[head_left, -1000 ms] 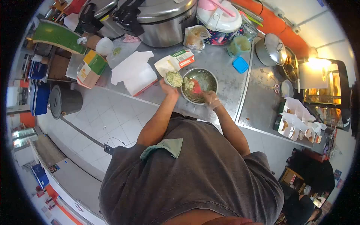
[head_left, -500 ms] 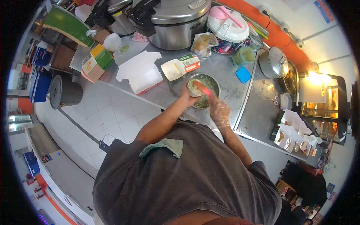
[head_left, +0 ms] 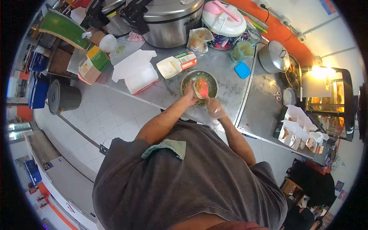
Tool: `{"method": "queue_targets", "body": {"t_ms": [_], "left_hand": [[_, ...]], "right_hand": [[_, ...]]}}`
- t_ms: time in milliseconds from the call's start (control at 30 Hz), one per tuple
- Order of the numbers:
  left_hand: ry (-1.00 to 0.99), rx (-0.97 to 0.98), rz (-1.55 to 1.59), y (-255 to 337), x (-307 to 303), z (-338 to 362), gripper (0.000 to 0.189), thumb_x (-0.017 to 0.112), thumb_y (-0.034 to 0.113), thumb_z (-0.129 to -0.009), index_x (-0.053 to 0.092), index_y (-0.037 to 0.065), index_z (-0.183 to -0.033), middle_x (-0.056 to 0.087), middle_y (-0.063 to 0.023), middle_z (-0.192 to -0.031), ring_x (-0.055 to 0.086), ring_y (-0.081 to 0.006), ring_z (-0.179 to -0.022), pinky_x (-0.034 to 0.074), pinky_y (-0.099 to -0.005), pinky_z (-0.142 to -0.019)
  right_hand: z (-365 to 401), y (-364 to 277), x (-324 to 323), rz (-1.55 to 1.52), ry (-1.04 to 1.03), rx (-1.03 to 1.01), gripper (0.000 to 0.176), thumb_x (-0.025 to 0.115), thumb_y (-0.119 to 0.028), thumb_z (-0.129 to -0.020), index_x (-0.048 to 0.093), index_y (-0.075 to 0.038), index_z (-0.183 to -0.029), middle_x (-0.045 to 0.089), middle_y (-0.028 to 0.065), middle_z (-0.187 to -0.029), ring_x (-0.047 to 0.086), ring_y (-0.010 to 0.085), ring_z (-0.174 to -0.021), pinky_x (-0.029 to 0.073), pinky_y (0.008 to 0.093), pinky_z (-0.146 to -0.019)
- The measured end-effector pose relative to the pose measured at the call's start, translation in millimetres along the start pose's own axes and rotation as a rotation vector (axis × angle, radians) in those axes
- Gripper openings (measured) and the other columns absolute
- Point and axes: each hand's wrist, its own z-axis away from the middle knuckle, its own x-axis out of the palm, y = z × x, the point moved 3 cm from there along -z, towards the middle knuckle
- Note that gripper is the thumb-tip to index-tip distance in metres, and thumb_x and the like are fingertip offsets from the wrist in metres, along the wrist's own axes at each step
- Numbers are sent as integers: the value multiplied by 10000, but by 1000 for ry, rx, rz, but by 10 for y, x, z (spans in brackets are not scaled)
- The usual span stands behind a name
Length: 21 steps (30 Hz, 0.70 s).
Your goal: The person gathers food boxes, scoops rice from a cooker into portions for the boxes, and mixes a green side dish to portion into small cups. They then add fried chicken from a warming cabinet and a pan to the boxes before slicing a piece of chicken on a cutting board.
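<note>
My left hand is closed round a small pale tub, held tilted over a steel mixing bowl. In a clear plastic glove, my right hand grips a pinkish-red spatula. The spatula's head is at the mouth of the tub, and its handle is mostly hidden by my fingers. Green bits and a wet greenish mix coat the inside of the bowl. What is inside the tub is hard to make out.
An open white carton and a smaller food box lie left of the bowl. Behind stand a large steel cooker and a bagged item. To the right are a blue lid, a lidded pot and filled boxes.
My right hand has come down toward my body, and the spatula has swung to a more upright angle at the tub. The whole view has shifted slightly.
</note>
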Motion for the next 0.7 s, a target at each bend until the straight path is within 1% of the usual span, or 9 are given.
{"method": "queue_targets", "body": {"t_ms": [33,67,133,200,367,467,533,600,700], "left_hand": [[-47,-20,44,9,-20,-12,507,230,435,-955,471,121,-1272,516,-78,-1259,524,-243,-1147,450,-447,-952],[-45,-22,38,29,9,21,507,230,435,-955,471,121,-1272,516,-78,-1259,524,-243,-1147,450,-447,-952],[-29,9,18,116,153,114,518,232,446,-957,471,115,-1276,519,-83,-1267,520,-242,-1159,445,-436,-966],[-85,3,60,152,126,162,523,233,433,-961,466,93,-1282,520,-99,-1264,514,-255,-1166,431,-440,-986],[-100,179,286,767,-185,453,492,312,431,-950,507,70,-1222,553,-110,-1207,554,-268,-1096,454,-439,-958],[-50,423,246,1405,-672,763,500,329,439,-945,505,61,-1220,555,-125,-1200,555,-274,-1091,465,-441,-930],[138,592,30,1823,-1298,804,443,405,379,-934,492,58,-1226,538,-177,-1208,561,-284,-1071,468,-451,-906],[767,949,-1155,2236,-1765,937,493,551,339,-856,462,57,-1250,492,-239,-1234,545,-333,-1076,453,-490,-912],[911,536,-1972,2238,-1926,793,619,692,265,-730,445,52,-1256,475,-259,-1228,520,-392,-1093,444,-503,-920]], "right_hand": [[-49,112,-124,-3,1,3,336,477,-116,-887,476,59,-1174,487,144,-689,498,273,-598,389,399,-462],[-204,254,-420,-567,-307,535,301,468,-151,-902,508,54,-1119,502,167,-687,519,309,-621,392,414,-463],[-208,247,-400,-1124,-622,1050,288,459,-185,-916,539,49,-1065,516,189,-686,539,345,-644,395,430,-463],[-270,13,-313,35,-97,78,249,404,-199,-938,547,4,-960,590,181,-728,589,310,-630,447,433,-521],[-502,168,-639,-638,-207,644,356,447,-261,-933,593,4,-747,608,220,-728,583,424,-733,461,489,-622],[-343,185,-286,-311,-211,565,292,499,-270,-901,609,-18,-802,611,234,-766,590,412,-772,465,490,-647],[-423,122,-291,-307,-213,585,293,520,-292,-893,611,-26,-810,614,238,-783,593,417,-785,464,493,-659],[-453,123,-270,-295,-224,621,297,540,-315,-886,614,-35,-818,617,242,-801,596,422,-798,464,496,-671],[-449,281,-279,-113,-186,646,296,566,-325,-871,617,-34,-858,626,247,-852,599,427,-833,464,487,-712]]}}
